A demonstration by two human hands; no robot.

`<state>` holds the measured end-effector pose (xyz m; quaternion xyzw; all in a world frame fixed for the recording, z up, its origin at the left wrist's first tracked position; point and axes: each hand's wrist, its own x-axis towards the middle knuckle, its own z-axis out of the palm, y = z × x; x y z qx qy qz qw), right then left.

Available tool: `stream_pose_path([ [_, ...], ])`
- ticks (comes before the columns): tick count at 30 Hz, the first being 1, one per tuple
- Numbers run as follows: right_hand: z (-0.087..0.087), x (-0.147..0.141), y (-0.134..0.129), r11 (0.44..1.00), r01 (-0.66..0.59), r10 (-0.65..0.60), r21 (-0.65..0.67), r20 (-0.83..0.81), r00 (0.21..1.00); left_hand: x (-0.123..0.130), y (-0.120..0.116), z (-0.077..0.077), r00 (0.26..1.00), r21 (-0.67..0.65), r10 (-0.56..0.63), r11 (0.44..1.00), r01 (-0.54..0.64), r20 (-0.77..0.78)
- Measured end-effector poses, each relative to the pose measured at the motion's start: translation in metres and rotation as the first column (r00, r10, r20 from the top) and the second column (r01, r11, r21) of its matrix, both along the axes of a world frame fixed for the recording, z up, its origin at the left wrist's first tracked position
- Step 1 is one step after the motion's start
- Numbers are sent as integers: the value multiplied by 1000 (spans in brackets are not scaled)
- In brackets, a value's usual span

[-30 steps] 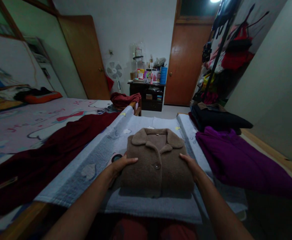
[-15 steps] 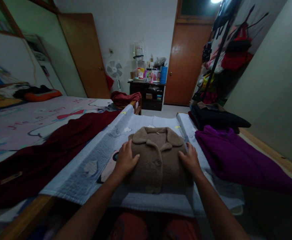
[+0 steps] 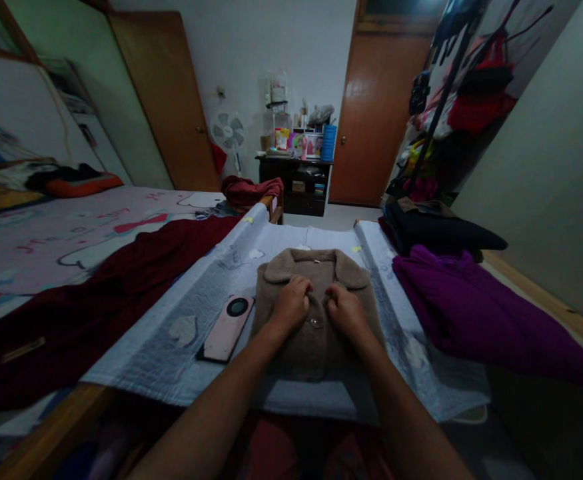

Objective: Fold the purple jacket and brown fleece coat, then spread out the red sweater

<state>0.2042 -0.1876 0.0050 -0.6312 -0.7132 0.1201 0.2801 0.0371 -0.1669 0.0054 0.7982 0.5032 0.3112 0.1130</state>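
A folded brown fleece jacket [image 3: 291, 353] with a rounded collar and a button at its front lies before me on a light blue cloth [image 3: 171, 360]. My left hand [image 3: 294, 300] pinches the left lapel just below the collar. On the opposite side, my right hand [image 3: 344, 307] has its fingers closed on the right lapel. The jacket's button shows between and slightly below both hands. Beside the jacket's left edge rests a pink phone [image 3: 226, 330], its round dark camera ring facing up.
Dark red clothing [image 3: 106, 300] is spread over the patterned bed [image 3: 81, 227] on the left. At right lie a purple garment [image 3: 471, 313] and a dark folded pile [image 3: 436, 227]. A fan [image 3: 228, 130] and a black cabinet [image 3: 291, 187] stand at the far wall.
Both hands have left the jacket's sides and come inward to its lapels, their fingers now closed on the fabric. The phone, partly covered by my left arm before, shows fully.
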Motion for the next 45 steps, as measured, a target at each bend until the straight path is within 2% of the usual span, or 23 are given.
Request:
stream_pose_path([
  [7,0,-1,-2,999,49,-45,23,-161,986,0,-8,-2,994,21,13,1000,-15,109],
  [13,-16,2,3,991,129,-119,33,-221,968,3,-9,-6,999,1,44,999,-44,-3],
  [18,-22,3,2,979,201,-182,25,-324,928,5,-13,-6,984,39,157,987,-154,-83],
  [22,-24,5,2,979,203,-189,-4,-382,905,7,-16,-7,958,93,265,962,-255,-108],
  [29,-27,9,6,965,262,-236,17,-389,891,7,-12,-12,963,90,217,975,-205,-160],
  [32,-28,10,7,959,283,-249,20,-415,875,7,-12,-9,964,85,197,979,-184,-179],
  [35,-28,12,9,956,294,-271,-14,-429,862,7,-13,-3,969,62,128,991,-117,-212],
  [38,-24,17,12,959,279,-277,-58,-415,867,9,-18,0,971,-9,44,999,-48,-234],
  [40,-17,21,14,968,235,-253,-93,-363,897,11,-21,0,972,-61,31,997,-46,-231],
  [43,1,23,21,979,185,-196,-85,-155,968,13,-24,-4,973,-106,34,993,-59,-226],
  [45,12,20,29,976,218,-218,-9,3,976,13,-25,-6,973,-110,37,992,-64,-229],
])
